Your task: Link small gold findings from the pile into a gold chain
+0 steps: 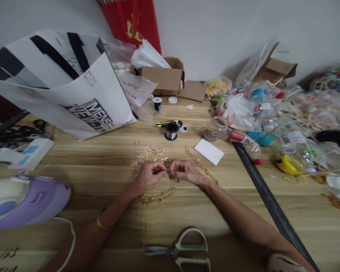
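My left hand is closed in a pinch, thumb against fingers, at the front edge of a loose pile of small gold and silver pieces. Facing it a short gap away, my right hand is pinched as well. Whatever lies between the fingertips is too small to make out. A gold chain rests on the table just below my hands. Another gold chain runs diagonally past my right wrist. Scissors with pale handles lie nearest me, blades to the left.
A spool of wire stands beyond the pile, near a yellow-black cutter. A white card and a jar of beads are to the right. Plastic bottles crowd the far right. A purple appliance sits at left.
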The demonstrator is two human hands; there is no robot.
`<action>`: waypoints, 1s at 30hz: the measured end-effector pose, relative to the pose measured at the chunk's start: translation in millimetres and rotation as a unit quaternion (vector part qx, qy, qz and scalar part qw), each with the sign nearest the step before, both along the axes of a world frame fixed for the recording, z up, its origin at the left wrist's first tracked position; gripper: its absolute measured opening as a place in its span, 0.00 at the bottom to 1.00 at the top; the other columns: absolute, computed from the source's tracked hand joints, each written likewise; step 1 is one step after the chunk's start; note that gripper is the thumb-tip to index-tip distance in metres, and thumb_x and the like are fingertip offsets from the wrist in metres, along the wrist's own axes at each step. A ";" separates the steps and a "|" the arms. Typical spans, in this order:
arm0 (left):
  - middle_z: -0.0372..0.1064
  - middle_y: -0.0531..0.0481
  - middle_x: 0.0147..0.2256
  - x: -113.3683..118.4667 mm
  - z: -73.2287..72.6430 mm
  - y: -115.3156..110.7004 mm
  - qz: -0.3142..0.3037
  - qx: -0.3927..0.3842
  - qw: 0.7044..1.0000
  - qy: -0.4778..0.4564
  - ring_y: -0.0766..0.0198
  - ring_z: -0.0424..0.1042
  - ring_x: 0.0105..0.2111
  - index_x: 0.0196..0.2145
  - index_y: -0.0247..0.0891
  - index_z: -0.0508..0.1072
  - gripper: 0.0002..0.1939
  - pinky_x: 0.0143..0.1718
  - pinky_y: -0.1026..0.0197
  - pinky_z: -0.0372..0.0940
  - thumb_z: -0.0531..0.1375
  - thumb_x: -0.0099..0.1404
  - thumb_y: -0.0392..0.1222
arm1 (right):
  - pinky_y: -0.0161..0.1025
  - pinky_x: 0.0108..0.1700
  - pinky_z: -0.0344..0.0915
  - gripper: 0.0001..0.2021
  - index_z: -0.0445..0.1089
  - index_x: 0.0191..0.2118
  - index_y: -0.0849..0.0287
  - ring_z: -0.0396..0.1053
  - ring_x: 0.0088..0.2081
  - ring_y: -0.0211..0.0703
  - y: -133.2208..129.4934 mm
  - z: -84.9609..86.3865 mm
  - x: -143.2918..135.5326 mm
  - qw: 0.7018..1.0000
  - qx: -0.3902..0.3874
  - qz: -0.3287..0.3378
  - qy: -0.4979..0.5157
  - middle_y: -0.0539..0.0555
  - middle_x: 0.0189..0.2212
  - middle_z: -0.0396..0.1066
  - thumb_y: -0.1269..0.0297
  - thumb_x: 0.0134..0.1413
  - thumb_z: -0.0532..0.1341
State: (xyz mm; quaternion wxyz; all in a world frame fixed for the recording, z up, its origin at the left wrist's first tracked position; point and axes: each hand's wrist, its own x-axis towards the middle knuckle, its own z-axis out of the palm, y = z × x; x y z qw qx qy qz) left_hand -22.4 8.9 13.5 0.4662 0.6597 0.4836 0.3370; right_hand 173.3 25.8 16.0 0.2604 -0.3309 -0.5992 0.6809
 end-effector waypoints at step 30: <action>0.72 0.50 0.24 0.7 0.0 0.2 -0.006 0.007 1.000 0.000 0.68 0.68 0.24 0.27 0.33 0.73 0.03 0.26 0.68 0.63 0.60 0.54 0.36 | 0.30 0.25 0.64 0.07 0.66 0.29 0.61 0.63 0.21 0.30 0.4 -2.4 -0.7 1.000 -0.003 0.004 -0.005 0.46 0.21 0.66 0.65 0.47 0.63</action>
